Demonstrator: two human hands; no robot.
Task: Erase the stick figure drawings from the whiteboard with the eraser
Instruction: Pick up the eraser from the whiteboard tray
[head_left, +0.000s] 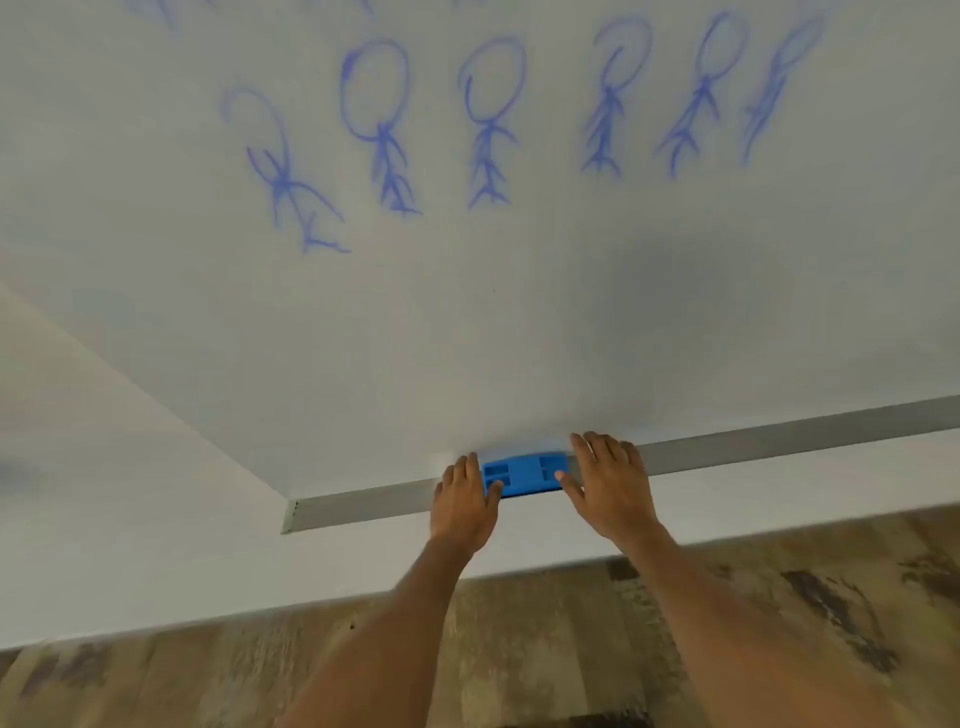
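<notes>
I see the blue eraser (523, 474) lying flat on the grey tray rail (779, 441) at the whiteboard's (467, 322) bottom edge, squarely between my two hands. My left hand (464, 501) is at its left end: the thumb lies across the near left corner and the fingers reach up along that end toward the board. My right hand (609, 483) is at the right end, thumb touching the near right corner, fingers stretched fairly straight over the rail. The fingers look extended rather than clenched, but I cannot tell whether either hand truly grips the eraser or only touches it. Both forearms reach forward and up from the bottom of the view, roughly parallel. Above, blue stick figures (488, 119) run in a row across the board, well apart from the eraser. Below are a pale wall (130, 545) and wood-pattern floor (519, 649).
</notes>
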